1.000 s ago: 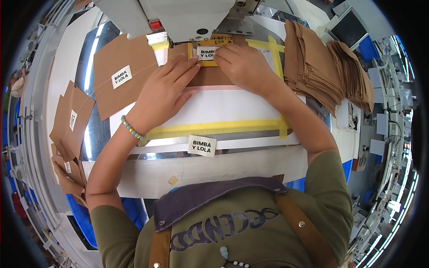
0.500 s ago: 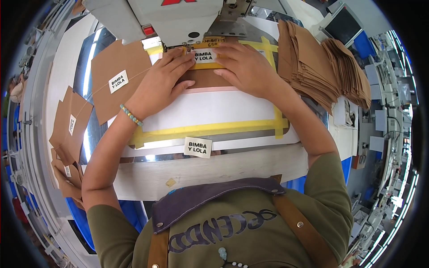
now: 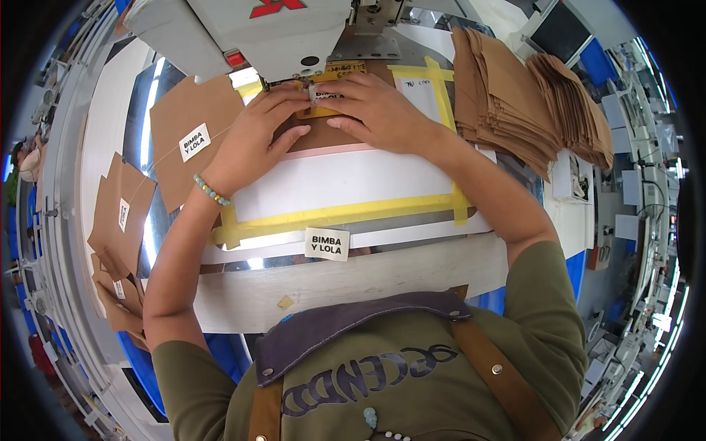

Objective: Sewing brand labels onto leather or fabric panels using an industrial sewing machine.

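Note:
Under the head of a white sewing machine [image 3: 276, 44], a brown flat panel [image 3: 315, 137] lies on the white work surface. On it sits a yellow template [image 3: 318, 112] around a white printed label, which my fingers mostly cover. My left hand [image 3: 263, 140] lies palm down at the template's left side, fingers stretched toward the needle area and thumb apart. My right hand [image 3: 386, 114] rests flat on the template and label from the right, fingertips close to the presser foot. Both hands are open; fingertips of the two nearly meet.
Another white label [image 3: 326, 244] lies near the front edge. At left are brown panels with labels attached [image 3: 176, 165], [image 3: 121, 213]. Stacks of brown panels [image 3: 507, 103] stand at right, below a dark screen [image 3: 561, 35]. Yellow tape [image 3: 346, 213] borders the white sheet.
My right hand has slid left, and now covers more of the label. The left hand stays beside the needle area. The whole view has shifted slightly.

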A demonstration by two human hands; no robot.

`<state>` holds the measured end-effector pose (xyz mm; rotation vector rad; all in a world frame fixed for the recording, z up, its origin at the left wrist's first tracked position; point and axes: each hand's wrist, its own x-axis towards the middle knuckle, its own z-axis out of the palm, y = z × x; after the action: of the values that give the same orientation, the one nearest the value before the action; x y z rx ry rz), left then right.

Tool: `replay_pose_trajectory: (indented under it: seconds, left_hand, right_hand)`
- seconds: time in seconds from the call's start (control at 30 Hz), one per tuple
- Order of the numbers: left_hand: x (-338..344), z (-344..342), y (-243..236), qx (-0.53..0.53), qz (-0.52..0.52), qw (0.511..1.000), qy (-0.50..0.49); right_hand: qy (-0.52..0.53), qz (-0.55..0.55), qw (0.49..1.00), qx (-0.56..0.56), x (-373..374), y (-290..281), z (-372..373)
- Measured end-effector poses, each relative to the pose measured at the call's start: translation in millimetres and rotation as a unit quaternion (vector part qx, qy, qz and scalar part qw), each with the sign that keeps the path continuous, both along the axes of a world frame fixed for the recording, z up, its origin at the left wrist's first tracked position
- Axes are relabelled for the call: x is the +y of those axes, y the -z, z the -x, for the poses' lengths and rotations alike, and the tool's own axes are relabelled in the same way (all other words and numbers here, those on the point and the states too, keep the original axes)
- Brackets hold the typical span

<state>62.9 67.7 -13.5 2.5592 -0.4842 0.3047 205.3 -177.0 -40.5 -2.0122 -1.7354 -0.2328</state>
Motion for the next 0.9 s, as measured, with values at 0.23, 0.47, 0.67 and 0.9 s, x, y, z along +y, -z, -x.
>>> replay_pose_trajectory:
  seconds: [0.23,0.47,0.67,0.9]
  left_hand:
    - [11,11,-8,-0.004,0.000,0.999,-0.031]
    - [-20,50,-64,-0.039,0.074,0.996,0.042]
    - [-59,110,-146,-0.122,0.290,0.886,0.341]
    - [-78,127,-161,0.006,0.437,0.800,0.411]
  right_hand:
    - [0.023,0.020,0.999,0.029,-2,-1,-3]
    - [0.018,0.036,0.998,0.055,-1,-7,-1]
    - [0.004,0.046,0.999,0.019,4,-9,0]
    - [0.014,0.038,0.999,0.000,-3,-4,-6]
